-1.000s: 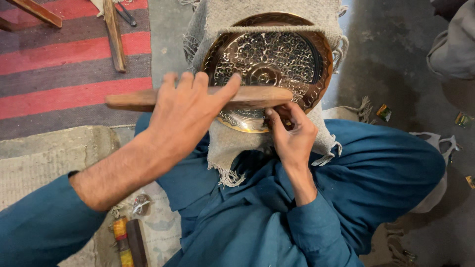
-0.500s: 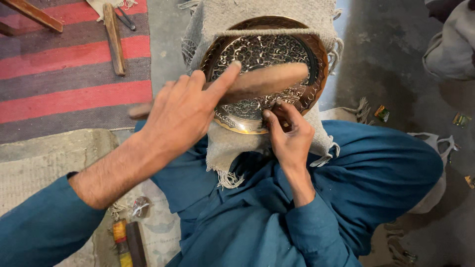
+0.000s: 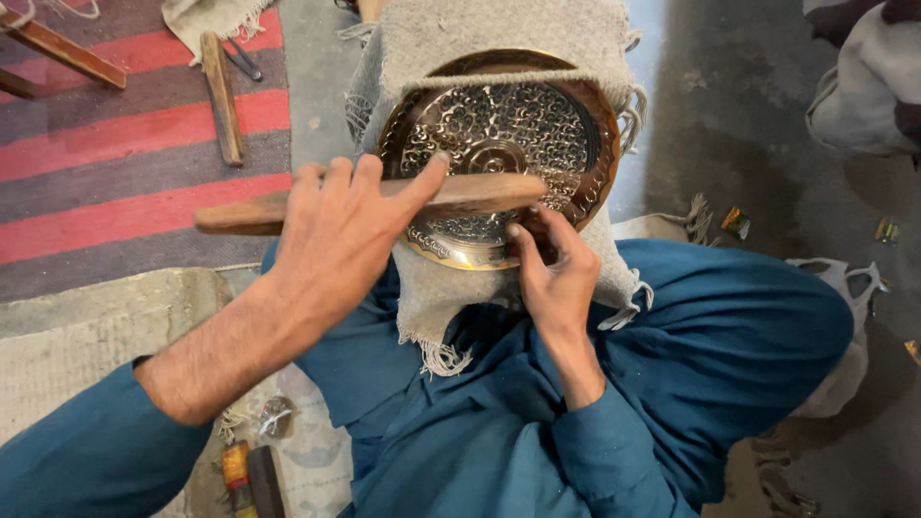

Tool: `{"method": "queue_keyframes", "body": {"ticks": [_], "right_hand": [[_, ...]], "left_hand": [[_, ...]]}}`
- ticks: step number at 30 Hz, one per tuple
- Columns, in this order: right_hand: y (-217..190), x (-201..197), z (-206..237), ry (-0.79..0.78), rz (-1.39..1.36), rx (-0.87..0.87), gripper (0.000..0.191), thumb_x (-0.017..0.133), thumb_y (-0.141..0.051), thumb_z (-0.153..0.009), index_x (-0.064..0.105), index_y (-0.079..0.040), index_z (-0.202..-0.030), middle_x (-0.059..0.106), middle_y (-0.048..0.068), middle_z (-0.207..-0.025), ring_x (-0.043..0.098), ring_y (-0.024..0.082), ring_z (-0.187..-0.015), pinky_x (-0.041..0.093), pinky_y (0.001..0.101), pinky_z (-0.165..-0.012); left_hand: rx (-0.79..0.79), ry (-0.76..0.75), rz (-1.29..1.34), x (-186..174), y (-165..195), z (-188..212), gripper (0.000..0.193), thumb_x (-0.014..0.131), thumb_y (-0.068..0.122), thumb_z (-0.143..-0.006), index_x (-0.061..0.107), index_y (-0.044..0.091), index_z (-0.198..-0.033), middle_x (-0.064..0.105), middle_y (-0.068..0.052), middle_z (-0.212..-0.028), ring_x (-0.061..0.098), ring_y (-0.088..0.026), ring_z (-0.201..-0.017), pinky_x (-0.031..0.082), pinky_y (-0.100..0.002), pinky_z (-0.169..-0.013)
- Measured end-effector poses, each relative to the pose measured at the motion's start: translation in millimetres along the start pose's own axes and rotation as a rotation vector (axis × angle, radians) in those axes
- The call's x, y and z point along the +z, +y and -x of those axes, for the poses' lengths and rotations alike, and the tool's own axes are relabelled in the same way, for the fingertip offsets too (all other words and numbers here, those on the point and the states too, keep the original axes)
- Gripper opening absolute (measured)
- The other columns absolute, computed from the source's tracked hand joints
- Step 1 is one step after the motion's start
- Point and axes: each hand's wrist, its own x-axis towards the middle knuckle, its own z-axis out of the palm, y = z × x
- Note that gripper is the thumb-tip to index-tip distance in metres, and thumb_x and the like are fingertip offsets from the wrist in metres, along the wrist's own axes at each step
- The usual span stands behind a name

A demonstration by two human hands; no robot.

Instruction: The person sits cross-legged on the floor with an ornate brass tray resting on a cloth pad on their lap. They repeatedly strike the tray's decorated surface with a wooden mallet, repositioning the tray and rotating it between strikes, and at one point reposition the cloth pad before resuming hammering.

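Left hand (image 3: 336, 235) clamped on stick (image 3: 384, 200), lying across plate (image 3: 499, 153) | right hand (image 3: 552, 273) pinched on plate's lower rim | plate on cloth (image 3: 499, 38) over lap | striped rug (image 3: 125, 134), wooden tool (image 3: 221, 96) left.

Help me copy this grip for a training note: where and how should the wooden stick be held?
Grip the wooden stick near its middle from above, as the left hand does. It lies level across the engraved metal plate, long and flat, so fingers wrap over it.
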Motion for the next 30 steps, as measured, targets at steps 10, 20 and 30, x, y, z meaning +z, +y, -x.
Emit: {"method": "queue_keyframes", "body": {"ticks": [10,20,30], "right_hand": [[-2,3,4,0.035,0.016,0.093,0.018,0.077,-0.003,-0.095,0.072,0.004,-0.111,0.075,0.006,-0.091,0.065,0.007,-0.082,0.054,0.0234,-0.074],[4,-13,-7,-0.075,-0.039,0.031,0.023,0.073,-0.001,-0.096,0.067,0.005,-0.118,0.076,0.006,-0.1,0.07,0.008,-0.092,0.057,0.0234,-0.083],[5,-16,-8,-0.082,0.105,-0.069,0.026,0.079,-0.002,-0.094,0.069,0.005,-0.117,0.077,0.006,-0.096,0.07,0.008,-0.087,0.058,0.0234,-0.078]], "left_hand": [[0.094,0.012,-0.039,-8,-2,-6,0.075,0.064,0.009,-0.088,0.044,0.022,-0.159,0.058,-0.009,-0.092,0.061,-0.028,-0.085,0.045,-0.041,-0.072],[-0.087,-0.07,0.394,-7,4,4,0.074,0.066,0.006,-0.082,0.046,0.018,-0.152,0.059,-0.015,-0.095,0.061,-0.037,-0.087,0.051,-0.051,-0.07],[-0.029,0.027,0.126,2,7,3,0.075,0.064,0.002,-0.084,0.049,0.02,-0.155,0.058,-0.012,-0.091,0.06,-0.033,-0.082,0.048,-0.046,-0.067]]}}
